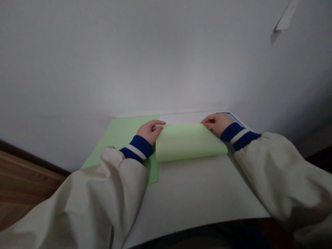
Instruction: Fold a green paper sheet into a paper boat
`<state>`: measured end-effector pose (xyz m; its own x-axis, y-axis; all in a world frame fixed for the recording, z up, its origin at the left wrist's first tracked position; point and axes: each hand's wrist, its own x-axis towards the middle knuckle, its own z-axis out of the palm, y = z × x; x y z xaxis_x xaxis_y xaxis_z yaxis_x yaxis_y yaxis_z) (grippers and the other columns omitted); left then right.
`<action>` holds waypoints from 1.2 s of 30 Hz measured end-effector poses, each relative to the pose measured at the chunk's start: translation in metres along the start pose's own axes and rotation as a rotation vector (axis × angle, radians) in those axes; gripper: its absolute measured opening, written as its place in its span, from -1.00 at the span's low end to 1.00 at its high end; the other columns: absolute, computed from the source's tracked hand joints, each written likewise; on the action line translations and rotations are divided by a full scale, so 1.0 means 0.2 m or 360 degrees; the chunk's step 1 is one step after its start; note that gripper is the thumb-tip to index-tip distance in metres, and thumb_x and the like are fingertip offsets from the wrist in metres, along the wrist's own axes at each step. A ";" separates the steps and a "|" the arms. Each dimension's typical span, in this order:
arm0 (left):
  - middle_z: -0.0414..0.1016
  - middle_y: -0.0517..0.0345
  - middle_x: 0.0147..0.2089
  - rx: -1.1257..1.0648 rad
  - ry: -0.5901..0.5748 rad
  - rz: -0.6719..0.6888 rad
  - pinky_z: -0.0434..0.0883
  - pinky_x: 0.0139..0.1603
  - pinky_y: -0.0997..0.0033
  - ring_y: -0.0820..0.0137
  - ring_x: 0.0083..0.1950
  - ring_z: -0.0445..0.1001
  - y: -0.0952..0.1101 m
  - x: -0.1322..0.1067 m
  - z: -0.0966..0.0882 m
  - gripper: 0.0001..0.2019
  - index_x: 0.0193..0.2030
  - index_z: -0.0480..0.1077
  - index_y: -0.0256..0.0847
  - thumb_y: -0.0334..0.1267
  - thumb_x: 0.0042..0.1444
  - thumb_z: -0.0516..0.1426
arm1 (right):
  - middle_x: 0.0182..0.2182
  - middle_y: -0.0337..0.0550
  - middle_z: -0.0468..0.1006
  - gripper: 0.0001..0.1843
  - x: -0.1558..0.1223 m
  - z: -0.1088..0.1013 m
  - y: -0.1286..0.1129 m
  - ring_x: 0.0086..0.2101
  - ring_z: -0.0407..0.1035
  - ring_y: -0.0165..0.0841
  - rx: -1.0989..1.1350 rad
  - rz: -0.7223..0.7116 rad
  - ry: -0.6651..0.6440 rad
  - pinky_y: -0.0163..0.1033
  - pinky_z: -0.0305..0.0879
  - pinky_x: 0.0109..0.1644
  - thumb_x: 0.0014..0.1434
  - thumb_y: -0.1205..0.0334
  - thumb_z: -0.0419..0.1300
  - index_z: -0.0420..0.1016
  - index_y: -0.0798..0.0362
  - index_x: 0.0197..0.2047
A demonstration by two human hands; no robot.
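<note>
A light green sheet of paper (190,143) is bent over on itself above the white table, its curved fold toward me. At its upper left corner my left hand (150,130) pinches the edge between thumb and fingers. My right hand (217,122) grips the upper right corner the same way, fingertips closed on the paper. More green paper (127,124) lies flat under and beside my left forearm, partly hidden by the sleeve.
The white table (197,197) backs onto a pale wall (166,58). A dark-edged flat object (229,116) shows behind my right hand. Brown wooden furniture (23,180) stands at the left. A whitish strip (286,15) hangs on the wall at upper right.
</note>
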<state>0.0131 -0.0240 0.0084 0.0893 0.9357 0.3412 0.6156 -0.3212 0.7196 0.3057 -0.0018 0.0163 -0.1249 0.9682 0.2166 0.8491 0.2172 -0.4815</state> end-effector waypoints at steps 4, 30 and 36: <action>0.18 0.29 -0.63 0.0187 -0.0031 -0.0058 0.13 -0.53 0.50 0.49 -0.57 0.16 -0.01 0.01 -0.01 -0.71 -0.15 0.47 -0.22 -0.23 0.02 0.05 | -0.45 -0.26 0.59 -0.79 0.02 0.01 0.00 -0.42 0.43 -0.40 -0.0246 -0.0167 0.0130 -0.29 0.33 -0.26 0.03 0.28 0.12 0.58 -0.03 -0.31; 0.50 0.37 -0.01 0.1440 -0.0534 0.0517 0.26 -0.12 0.25 0.22 -0.05 0.38 0.03 0.04 -0.07 -0.63 -0.03 0.44 0.14 -0.39 0.13 0.01 | -0.21 -0.21 0.57 -0.63 0.05 0.01 -0.02 -0.19 0.43 -0.37 -0.0636 -0.0480 -0.0057 -0.29 0.28 -0.02 0.04 0.48 0.00 0.59 -0.01 -0.28; 0.54 0.27 -0.07 0.1522 -0.0602 0.0525 0.27 -0.14 0.33 0.31 -0.05 0.43 0.01 0.06 -0.05 -0.69 0.01 0.40 0.14 -0.19 0.22 -0.06 | -0.25 -0.15 0.56 -0.72 0.03 0.00 -0.04 -0.26 0.43 -0.34 -0.0671 -0.0550 -0.0134 -0.27 0.31 -0.10 0.08 0.28 0.04 0.59 0.03 -0.28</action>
<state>0.0071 -0.0141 0.0208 0.4978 0.8609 0.1048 0.8585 -0.4721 -0.2001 0.2982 0.0030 0.0223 -0.4587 0.8597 0.2247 0.8813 0.4726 -0.0088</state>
